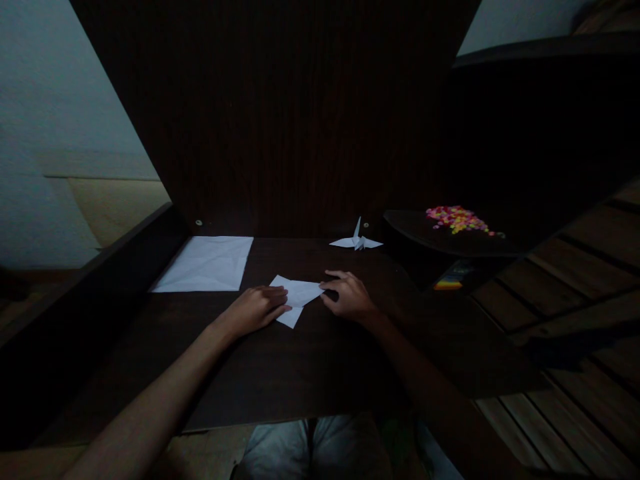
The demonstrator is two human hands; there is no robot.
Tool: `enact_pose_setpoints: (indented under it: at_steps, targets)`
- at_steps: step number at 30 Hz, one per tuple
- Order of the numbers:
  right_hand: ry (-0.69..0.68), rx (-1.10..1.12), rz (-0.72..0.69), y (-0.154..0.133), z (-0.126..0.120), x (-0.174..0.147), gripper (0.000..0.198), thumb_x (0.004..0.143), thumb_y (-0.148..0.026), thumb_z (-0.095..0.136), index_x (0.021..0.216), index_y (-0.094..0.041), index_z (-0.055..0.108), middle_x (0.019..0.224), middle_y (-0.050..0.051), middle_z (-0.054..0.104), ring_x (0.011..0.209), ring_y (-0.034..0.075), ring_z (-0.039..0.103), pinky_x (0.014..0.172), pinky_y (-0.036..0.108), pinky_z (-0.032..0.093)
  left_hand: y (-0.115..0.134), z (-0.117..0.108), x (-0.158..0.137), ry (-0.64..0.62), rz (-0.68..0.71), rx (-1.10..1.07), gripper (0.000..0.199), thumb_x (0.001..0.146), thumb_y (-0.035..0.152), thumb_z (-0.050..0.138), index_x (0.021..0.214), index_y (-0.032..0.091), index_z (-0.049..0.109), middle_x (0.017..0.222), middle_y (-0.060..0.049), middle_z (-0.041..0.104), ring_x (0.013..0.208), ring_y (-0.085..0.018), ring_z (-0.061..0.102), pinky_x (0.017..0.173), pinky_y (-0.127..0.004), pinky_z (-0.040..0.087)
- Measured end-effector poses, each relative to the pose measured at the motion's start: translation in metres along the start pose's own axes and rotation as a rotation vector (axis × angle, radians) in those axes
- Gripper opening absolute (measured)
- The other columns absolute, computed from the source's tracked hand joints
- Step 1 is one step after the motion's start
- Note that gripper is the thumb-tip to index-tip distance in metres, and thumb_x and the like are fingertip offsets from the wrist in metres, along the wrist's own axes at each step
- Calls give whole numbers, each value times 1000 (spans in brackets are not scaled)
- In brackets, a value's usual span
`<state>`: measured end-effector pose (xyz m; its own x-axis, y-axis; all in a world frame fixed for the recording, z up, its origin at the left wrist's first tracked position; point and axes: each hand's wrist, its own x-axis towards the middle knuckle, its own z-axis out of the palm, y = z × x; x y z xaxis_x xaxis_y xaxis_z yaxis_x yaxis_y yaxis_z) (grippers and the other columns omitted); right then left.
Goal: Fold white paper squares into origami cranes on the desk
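A folded white sheet of paper (301,292) lies on the dark table in front of me. It has a pointed tip on the right and a corner sticking out towards me. My left hand (256,308) rests on its left part, fingers stretched out flat and thumb apart. At the right tip, my right hand (349,295) pinches the paper between thumb and index finger, with the other fingers spread. Behind my right hand stands a white origami crane (357,241), wings spread. A creased, flat white sheet of paper (205,264) lies at the back left.
A raised dark shelf (400,230) at the right carries a pile of small colourful pieces (460,219). Beneath it is an item with rainbow stripes (450,277). A dark back panel (300,120) and a left side board (100,280) border the table (280,380).
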<state>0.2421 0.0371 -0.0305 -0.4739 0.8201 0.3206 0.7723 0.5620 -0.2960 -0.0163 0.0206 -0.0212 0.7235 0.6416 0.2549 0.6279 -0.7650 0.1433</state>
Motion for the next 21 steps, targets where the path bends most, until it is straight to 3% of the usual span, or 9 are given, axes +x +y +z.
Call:
enact_pose_setpoints:
  at_steps: [8,11,15,18,21]
  targets:
    - [99,79,31,-1,3,3,23,76,-25,60,97,-22,70,94,8,71,98,26,55,86,44,44,-1,-1,-2,29,-105,-43,29,88,24,46,111,18,63,108,-9,70,89,-21,69,79,-30,53]
    - [282,191,64,-3,1,4,36,75,-21,58,110,-21,64,112,8,65,104,26,53,92,45,42,2,-1,-1,107,-203,-203,30,89,27,45,108,16,66,102,-9,71,84,-20,69,77,-29,53]
    - [535,507,225,0,-5,5,49,75,-22,54,124,-20,49,128,11,53,112,26,51,90,41,46,6,-2,3,278,-405,-478,33,88,39,48,99,16,69,93,-6,73,79,-20,67,71,-28,52]
    - [536,779,312,4,-5,7,42,80,-31,50,121,-21,47,128,12,53,111,24,54,89,40,48,5,-2,6,365,-522,-756,37,81,45,56,96,14,69,87,-7,73,77,-22,67,67,-30,52]
    - [378,994,315,1,-1,10,41,78,-38,55,114,-21,50,122,12,58,110,24,56,92,41,46,1,2,7,420,-537,-1056,40,71,45,67,95,13,68,87,-8,72,82,-26,67,71,-34,52]
